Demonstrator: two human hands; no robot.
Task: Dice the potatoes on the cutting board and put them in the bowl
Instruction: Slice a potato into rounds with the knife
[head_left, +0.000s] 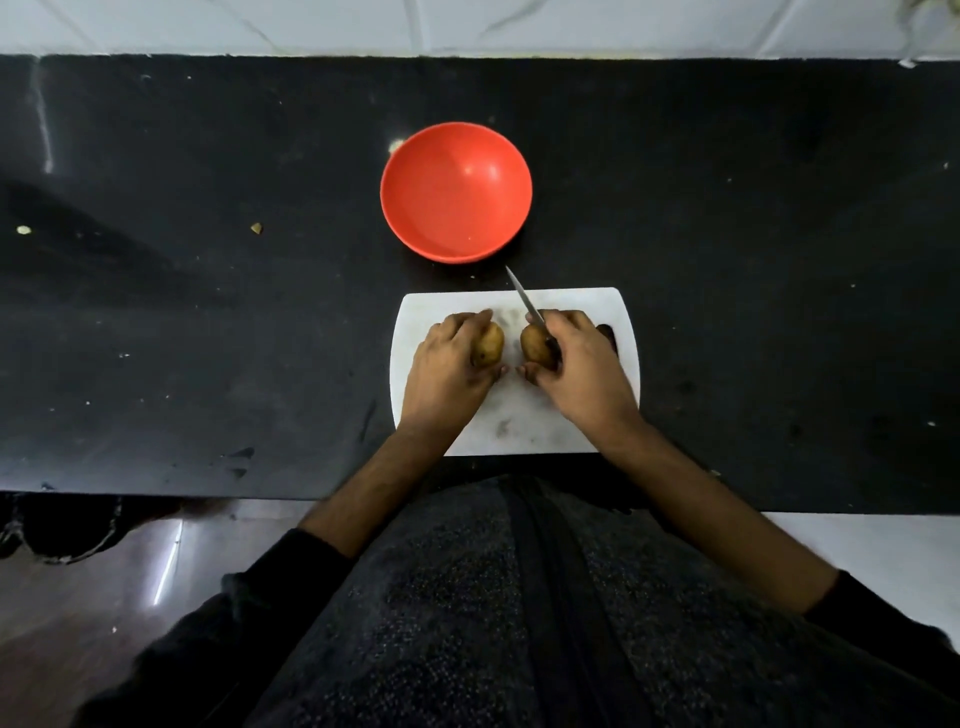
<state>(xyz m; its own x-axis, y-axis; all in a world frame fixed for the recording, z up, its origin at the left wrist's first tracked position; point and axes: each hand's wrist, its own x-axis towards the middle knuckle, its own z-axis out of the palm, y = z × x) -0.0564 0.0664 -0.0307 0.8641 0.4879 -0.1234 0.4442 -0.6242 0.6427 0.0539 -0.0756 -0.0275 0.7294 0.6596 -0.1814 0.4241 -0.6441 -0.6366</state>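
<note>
Two brown potatoes lie on the white cutting board (519, 421) near the counter's front edge. My left hand (447, 364) grips the left potato (489, 345), fingers curled over it. The right potato (534, 347) sits just beside my right hand (582, 371), which holds a knife (525, 299) by its dark handle. The blade points up and to the left, past the board's far edge toward the bowl. The red bowl (410, 218) stands empty just behind the board.
The black counter (208, 338) stretches wide to both sides, with a few small scraps (256, 227) at the left. A white tiled wall (467, 26) closes the back. My dark-clothed body presses against the counter's front edge.
</note>
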